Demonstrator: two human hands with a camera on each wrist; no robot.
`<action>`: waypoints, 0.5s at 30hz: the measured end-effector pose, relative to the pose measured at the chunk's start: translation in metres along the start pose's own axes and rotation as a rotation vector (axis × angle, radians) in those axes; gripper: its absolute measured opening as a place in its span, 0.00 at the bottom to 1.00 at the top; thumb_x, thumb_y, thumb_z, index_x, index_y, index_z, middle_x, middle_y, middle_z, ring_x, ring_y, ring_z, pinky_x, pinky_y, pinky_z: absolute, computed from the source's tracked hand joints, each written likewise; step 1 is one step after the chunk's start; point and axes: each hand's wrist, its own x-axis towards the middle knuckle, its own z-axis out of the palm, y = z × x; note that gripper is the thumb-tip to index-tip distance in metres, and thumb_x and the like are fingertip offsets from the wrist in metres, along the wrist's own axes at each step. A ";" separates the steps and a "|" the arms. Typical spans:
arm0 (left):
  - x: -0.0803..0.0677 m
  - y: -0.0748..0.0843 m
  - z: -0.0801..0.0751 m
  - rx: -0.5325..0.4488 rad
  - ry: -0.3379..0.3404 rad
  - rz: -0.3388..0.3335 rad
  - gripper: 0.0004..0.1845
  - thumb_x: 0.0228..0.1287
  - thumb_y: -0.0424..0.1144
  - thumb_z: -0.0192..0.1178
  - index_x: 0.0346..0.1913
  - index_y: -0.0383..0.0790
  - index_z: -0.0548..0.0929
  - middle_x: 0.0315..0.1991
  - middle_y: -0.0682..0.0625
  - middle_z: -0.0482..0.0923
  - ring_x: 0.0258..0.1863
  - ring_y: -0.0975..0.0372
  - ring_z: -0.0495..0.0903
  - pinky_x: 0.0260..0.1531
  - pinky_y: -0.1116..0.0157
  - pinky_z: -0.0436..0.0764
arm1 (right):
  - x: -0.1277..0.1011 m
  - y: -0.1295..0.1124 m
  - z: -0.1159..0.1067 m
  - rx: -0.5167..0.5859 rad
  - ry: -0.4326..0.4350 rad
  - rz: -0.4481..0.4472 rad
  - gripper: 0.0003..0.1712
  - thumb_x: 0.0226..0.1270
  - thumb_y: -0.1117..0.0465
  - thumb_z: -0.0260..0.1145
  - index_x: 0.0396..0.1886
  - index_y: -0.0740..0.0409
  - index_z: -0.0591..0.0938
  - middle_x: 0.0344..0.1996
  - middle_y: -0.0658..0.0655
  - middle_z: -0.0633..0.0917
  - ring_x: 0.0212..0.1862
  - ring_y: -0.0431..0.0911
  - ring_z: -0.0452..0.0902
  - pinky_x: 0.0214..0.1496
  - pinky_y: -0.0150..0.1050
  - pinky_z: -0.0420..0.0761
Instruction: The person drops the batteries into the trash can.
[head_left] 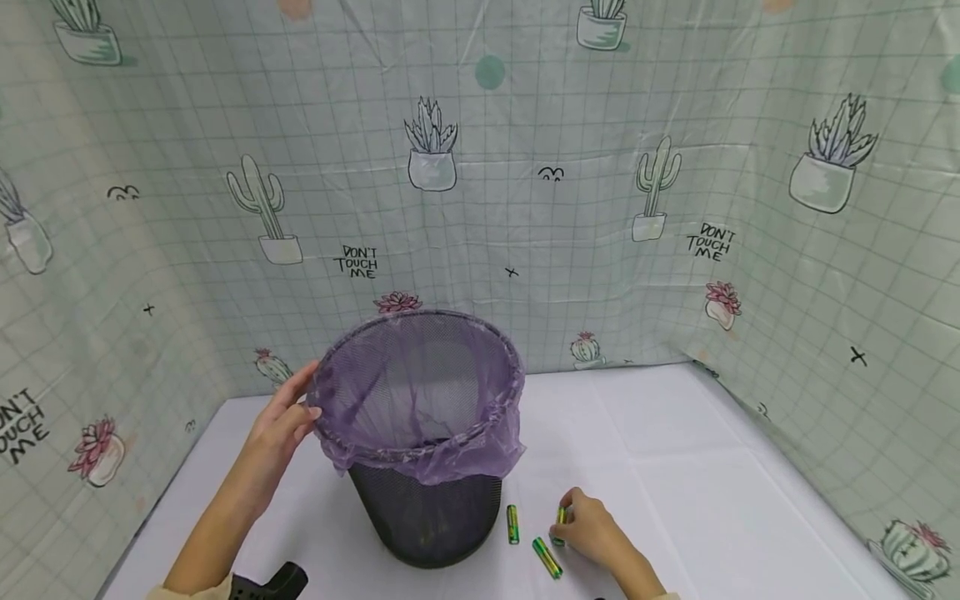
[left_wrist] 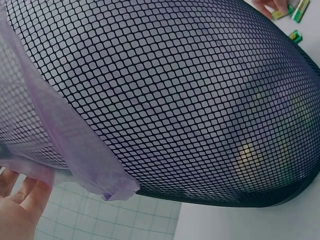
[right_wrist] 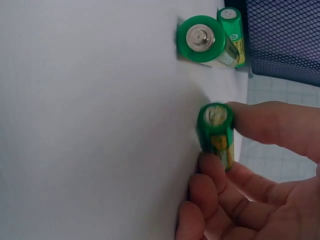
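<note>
A black mesh waste bin (head_left: 431,525), tilted toward me, stands on the table with a purple bin bag (head_left: 480,450) folded over its rim. My left hand (head_left: 279,421) holds that rim at its left side, thumb in front and fingers behind. To the right of the bin, my right hand (head_left: 592,527) pinches a green and yellow battery (right_wrist: 218,135) between thumb and fingers, low over the tabletop. Two more such batteries lie close by, one battery (head_left: 513,524) nearer the bin and another battery (head_left: 547,557) nearer me. Through the mesh, blurred yellow and green shapes (left_wrist: 247,157) show inside the bin.
A white cloth (head_left: 637,433) covers the table. Behind it and along both sides hangs a grid-patterned curtain (head_left: 465,225) printed with cacti. A black strap (head_left: 273,583) sits on my left wrist.
</note>
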 end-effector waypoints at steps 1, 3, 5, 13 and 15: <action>0.000 0.000 0.000 0.002 -0.001 -0.001 0.33 0.67 0.34 0.42 0.73 0.42 0.46 0.74 0.44 0.38 0.71 0.51 0.44 0.51 0.82 0.63 | 0.000 0.000 0.000 -0.010 -0.004 0.003 0.20 0.53 0.65 0.68 0.42 0.71 0.73 0.23 0.55 0.77 0.25 0.44 0.72 0.28 0.36 0.74; 0.000 0.000 0.000 0.002 -0.003 -0.004 0.33 0.67 0.34 0.42 0.73 0.42 0.46 0.74 0.44 0.38 0.72 0.51 0.43 0.51 0.82 0.63 | 0.001 -0.001 0.000 -0.025 -0.010 0.014 0.18 0.53 0.66 0.67 0.41 0.71 0.73 0.22 0.54 0.78 0.25 0.43 0.73 0.28 0.36 0.74; 0.000 0.000 0.000 0.004 -0.004 -0.006 0.33 0.67 0.34 0.42 0.73 0.43 0.46 0.74 0.44 0.38 0.72 0.51 0.43 0.51 0.82 0.63 | 0.002 -0.001 0.001 -0.043 -0.009 0.013 0.17 0.52 0.67 0.67 0.40 0.70 0.74 0.21 0.54 0.78 0.24 0.43 0.73 0.27 0.36 0.75; 0.000 0.000 -0.001 0.011 -0.005 -0.015 0.33 0.67 0.35 0.42 0.74 0.43 0.45 0.75 0.45 0.37 0.72 0.52 0.42 0.52 0.81 0.62 | 0.002 -0.002 0.000 -0.051 -0.013 -0.015 0.13 0.52 0.69 0.65 0.37 0.67 0.74 0.19 0.54 0.77 0.22 0.43 0.72 0.26 0.35 0.74; 0.000 0.000 -0.001 0.010 -0.004 -0.015 0.33 0.67 0.34 0.42 0.74 0.43 0.45 0.75 0.45 0.37 0.72 0.51 0.42 0.52 0.81 0.62 | 0.001 -0.001 0.000 -0.040 -0.017 -0.018 0.13 0.52 0.69 0.65 0.37 0.67 0.74 0.20 0.54 0.77 0.22 0.43 0.72 0.25 0.35 0.74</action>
